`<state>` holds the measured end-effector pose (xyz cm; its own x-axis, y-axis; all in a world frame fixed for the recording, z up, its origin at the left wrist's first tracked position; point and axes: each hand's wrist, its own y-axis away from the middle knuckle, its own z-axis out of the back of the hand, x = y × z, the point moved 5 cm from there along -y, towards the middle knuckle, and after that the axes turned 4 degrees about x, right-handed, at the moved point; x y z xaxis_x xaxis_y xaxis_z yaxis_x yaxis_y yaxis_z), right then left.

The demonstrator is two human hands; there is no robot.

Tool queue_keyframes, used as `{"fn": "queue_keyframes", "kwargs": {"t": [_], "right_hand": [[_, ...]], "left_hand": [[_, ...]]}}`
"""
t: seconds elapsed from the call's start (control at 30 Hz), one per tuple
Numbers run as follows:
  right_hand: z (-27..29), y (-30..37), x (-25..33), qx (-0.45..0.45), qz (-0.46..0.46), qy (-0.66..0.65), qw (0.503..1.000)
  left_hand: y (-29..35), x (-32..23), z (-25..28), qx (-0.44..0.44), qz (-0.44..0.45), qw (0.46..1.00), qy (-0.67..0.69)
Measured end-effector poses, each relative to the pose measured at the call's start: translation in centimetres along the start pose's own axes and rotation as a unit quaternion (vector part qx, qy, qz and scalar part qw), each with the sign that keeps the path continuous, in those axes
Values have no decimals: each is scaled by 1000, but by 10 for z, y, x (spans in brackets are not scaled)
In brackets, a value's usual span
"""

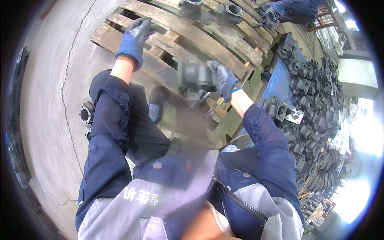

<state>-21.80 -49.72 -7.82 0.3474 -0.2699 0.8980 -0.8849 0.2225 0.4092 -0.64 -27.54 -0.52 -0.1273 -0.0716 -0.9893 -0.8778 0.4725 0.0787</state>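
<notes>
- Holding a grey cast-metal housing (197,78) in my right hand (223,78), I have it up off the wooden pallet (200,36); my gloved fingers are wrapped tight round its right-hand end, so the whole bulk of the casting lies to the left of my grip, toward my other arm.
- Its outline is blurred, so I cannot tell its long axis for sure; it looks to run roughly crosswise, from my right palm out toward the left.
- The pallet spreads beyond and beneath the casting, its slats running away from my grip up toward the far edge, where two more grey castings (212,11) sit well apart from what I hold.
- My left hand (136,38) is up and to the left of the grip, fingers spread and loosely curled, closed on nothing, hovering over or resting on the pallet's near-left slats; I cannot tell whether it touches them. It stands clear of the casting, so the right hand alone carries the weight.
- To the right of my grip a blue tray (276,82) and a long heap of dark castings (316,92) stretch away.
- Low to the left of my grip, beside my left knee, a lone flanged casting (86,114) rests on the concrete floor (44,100).
- Far beyond, another person's gloved hand (272,10) works at a part.
</notes>
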Motion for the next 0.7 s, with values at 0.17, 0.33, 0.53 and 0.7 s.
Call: {"fn": "queue_keyframes", "kwargs": {"t": [0.17,0.33,0.53,0.7], "right_hand": [[-26,-23,9,7,-82,278,957],[-71,-26,35,-17,50,575,817],[-98,-20,-41,35,90,766,636],[-97,5,-42,-62,172,765,618]], "left_hand": [[-9,7,25,-24,10,999,23],[-8,5,26,2,-12,1000,15],[-8,0,25,-13,8,1000,1],[-11,-4,5,-5,2,998,65]]}}
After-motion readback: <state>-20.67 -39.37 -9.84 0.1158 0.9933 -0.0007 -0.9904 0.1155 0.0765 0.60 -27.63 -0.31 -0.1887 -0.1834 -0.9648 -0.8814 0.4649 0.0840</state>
